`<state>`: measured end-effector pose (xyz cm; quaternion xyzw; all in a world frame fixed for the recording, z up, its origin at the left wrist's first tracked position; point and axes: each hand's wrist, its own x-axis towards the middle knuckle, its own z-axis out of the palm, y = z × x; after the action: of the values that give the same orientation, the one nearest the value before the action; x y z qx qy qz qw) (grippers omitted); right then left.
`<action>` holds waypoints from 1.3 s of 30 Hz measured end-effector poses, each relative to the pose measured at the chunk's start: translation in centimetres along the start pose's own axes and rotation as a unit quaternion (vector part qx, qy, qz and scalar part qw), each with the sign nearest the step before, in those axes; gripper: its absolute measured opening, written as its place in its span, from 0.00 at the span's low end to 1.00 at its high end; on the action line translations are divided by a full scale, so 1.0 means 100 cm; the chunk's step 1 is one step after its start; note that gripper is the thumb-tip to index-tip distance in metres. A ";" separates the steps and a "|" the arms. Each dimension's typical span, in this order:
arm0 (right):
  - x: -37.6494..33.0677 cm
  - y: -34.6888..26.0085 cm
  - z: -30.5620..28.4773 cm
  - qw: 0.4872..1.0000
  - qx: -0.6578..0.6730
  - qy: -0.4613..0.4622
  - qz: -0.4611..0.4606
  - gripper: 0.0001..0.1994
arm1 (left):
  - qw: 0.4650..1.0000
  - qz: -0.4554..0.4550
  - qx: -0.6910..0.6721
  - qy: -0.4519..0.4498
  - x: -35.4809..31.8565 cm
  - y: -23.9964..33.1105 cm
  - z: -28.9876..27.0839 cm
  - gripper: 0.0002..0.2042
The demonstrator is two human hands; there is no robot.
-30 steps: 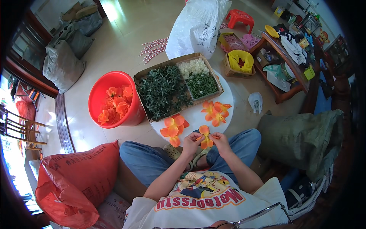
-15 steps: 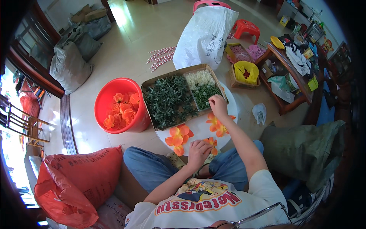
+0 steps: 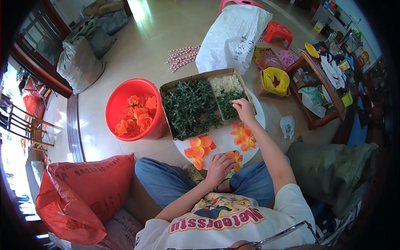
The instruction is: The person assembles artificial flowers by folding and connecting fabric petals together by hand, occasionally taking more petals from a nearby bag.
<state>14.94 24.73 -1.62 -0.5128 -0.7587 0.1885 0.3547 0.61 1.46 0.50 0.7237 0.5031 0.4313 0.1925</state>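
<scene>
Right hand (image 3: 243, 110) stretched up to centre frame, fingers curled down into small green pieces (image 3: 228, 104) in the right compartment of a cardboard box (image 3: 196, 77); whether anything is pinched, impossible to tell. Left hand (image 3: 218, 166) lower centre, fingers loosely closed around an orange fabric flower (image 3: 234, 158) at the white round table's (image 3: 225, 139) near edge. Red bucket (image 3: 121, 104) of orange flowers left of the box.
</scene>
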 end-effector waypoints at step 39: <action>-0.208 -0.105 -0.046 0.955 0.259 -0.015 0.146 0.10 | 0.997 -0.071 -0.040 0.003 -0.017 -0.001 0.008 0.08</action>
<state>16.12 1.18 1.15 -0.5055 -0.6058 0.4360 0.4328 0.95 0.10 -0.74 0.6767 0.5358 0.4388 0.2499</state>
